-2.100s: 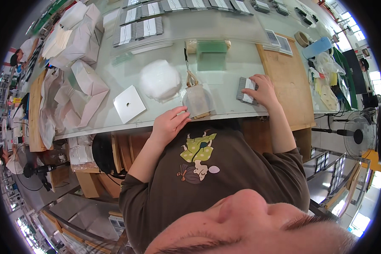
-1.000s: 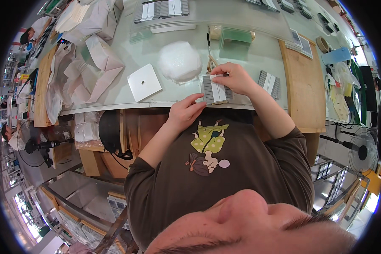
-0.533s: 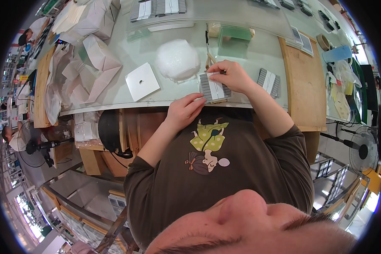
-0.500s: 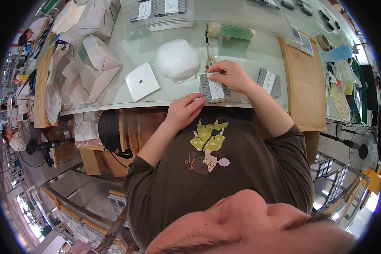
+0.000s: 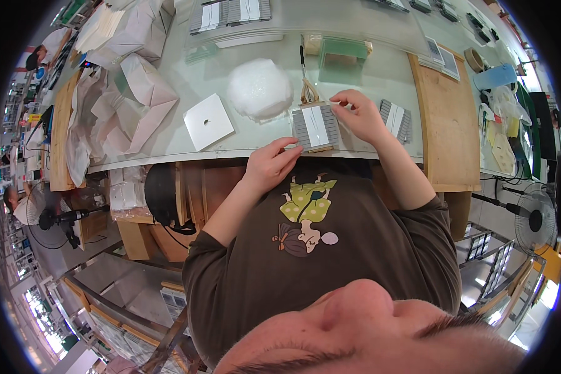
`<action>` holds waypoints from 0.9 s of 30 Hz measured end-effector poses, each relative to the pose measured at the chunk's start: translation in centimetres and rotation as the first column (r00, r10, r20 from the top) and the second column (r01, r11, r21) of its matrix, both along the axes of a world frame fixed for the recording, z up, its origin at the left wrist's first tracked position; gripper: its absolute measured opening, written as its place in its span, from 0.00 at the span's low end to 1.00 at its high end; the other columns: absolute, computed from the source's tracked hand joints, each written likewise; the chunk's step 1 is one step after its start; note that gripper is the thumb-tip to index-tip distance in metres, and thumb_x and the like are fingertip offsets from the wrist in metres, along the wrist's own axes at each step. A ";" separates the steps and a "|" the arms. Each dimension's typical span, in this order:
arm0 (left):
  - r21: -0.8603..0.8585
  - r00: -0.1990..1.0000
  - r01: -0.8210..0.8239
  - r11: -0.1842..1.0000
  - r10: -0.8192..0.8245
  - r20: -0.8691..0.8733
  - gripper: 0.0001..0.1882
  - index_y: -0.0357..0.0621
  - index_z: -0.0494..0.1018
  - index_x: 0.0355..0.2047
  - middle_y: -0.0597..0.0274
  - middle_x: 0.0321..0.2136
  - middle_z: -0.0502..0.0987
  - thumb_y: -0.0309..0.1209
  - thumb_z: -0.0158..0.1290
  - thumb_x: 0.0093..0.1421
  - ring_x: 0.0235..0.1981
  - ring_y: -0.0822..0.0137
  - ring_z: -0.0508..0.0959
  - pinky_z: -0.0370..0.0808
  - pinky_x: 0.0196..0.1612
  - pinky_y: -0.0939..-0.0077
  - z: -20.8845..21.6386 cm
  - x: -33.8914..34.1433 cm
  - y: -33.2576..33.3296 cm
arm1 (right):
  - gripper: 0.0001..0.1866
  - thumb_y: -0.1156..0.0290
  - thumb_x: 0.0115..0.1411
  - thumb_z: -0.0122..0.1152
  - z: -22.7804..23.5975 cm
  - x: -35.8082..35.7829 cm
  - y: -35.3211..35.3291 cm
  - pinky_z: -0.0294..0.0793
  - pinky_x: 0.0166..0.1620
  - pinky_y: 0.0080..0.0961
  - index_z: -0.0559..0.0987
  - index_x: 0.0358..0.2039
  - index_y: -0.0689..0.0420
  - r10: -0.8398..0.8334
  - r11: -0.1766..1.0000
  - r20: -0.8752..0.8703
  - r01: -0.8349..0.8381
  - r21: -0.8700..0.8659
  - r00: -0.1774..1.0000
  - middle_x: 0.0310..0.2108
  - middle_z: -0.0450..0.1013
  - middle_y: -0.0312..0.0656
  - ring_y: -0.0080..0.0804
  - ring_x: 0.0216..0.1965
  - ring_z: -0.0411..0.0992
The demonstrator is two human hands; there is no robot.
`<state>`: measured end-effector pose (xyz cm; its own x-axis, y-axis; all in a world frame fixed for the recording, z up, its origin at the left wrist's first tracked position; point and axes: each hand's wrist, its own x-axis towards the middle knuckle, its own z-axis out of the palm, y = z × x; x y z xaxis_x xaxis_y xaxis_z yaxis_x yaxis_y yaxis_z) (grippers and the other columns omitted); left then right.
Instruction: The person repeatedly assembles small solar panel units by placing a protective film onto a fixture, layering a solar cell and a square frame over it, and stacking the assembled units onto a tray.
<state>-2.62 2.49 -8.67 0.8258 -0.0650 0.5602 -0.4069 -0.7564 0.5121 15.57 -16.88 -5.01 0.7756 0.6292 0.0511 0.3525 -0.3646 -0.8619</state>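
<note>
Close to the table's near edge lies a grey slatted block (image 5: 325,132) with a white strip (image 5: 316,125) down its middle. My left hand (image 5: 270,164) has its fingertips at the block's near left corner, holding it. Off the block's far right corner, my right hand (image 5: 363,117) hovers with thumb and forefinger slightly apart and nothing visible between them. A thin wooden piece shows under the block's near edge. Just beyond the block are tan wooden tweezers or sticks (image 5: 309,91). A second grey slatted block with a white strip (image 5: 395,120) lies to the right.
Left of the block are a round white foam-like bundle (image 5: 260,89) and a white square card (image 5: 208,122). Crumpled white paper (image 5: 144,93) covers the left side. A green glass-like box (image 5: 343,60) stands beyond. A wooden board (image 5: 445,124) borders the right; clear sheets (image 5: 330,22) lie at the back.
My right hand has moved right, off the white strip, and its thumb and forefinger have parted. The white strip is now fully uncovered. My left hand has stayed at the block's corner.
</note>
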 end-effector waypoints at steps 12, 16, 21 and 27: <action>-0.001 1.000 -0.011 1.000 0.011 -0.023 0.13 0.49 0.78 0.38 0.64 0.40 0.76 0.25 0.60 0.50 0.23 0.69 0.76 0.73 0.26 0.77 0.3 -0.1 -0.1 | 0.10 0.72 0.58 0.57 -0.3 -1.0 -0.4 0.69 0.48 0.31 0.78 0.39 0.61 0.070 0.997 0.242 -0.061 -0.045 0.968 0.41 0.74 0.45 0.41 0.44 0.70; -0.007 1.000 -0.005 1.000 0.005 -0.026 0.14 0.48 0.78 0.38 0.64 0.40 0.76 0.23 0.60 0.49 0.22 0.70 0.75 0.73 0.25 0.78 0.5 -0.1 -0.1 | 0.09 0.73 0.58 0.57 -0.4 -0.9 -0.4 0.70 0.47 0.31 0.78 0.38 0.63 0.083 0.996 0.275 -0.072 -0.050 0.958 0.39 0.74 0.46 0.41 0.44 0.70; -0.001 0.999 -0.008 1.000 0.008 -0.052 0.13 0.49 0.78 0.38 0.64 0.40 0.76 0.25 0.60 0.50 0.23 0.69 0.76 0.73 0.25 0.77 0.4 -0.2 -0.1 | 0.09 0.73 0.59 0.56 -0.1 -1.1 -0.2 0.70 0.47 0.31 0.78 0.37 0.63 0.074 0.997 0.276 -0.067 -0.037 0.958 0.38 0.75 0.46 0.42 0.43 0.71; 0.008 0.999 -0.014 1.000 0.014 -0.034 0.12 0.48 0.78 0.38 0.65 0.40 0.76 0.25 0.60 0.50 0.23 0.69 0.76 0.73 0.25 0.77 0.5 -0.1 -0.1 | 0.08 0.74 0.59 0.56 -0.1 -1.2 0.0 0.70 0.45 0.32 0.77 0.37 0.63 0.078 0.997 0.303 -0.071 -0.034 0.950 0.35 0.75 0.46 0.42 0.40 0.71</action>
<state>-2.75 2.41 -8.14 0.8454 -0.0575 0.5310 -0.3784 -0.7662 0.5194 14.37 -16.89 -5.12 0.6766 0.6881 0.2621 0.6233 -0.3458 -0.7013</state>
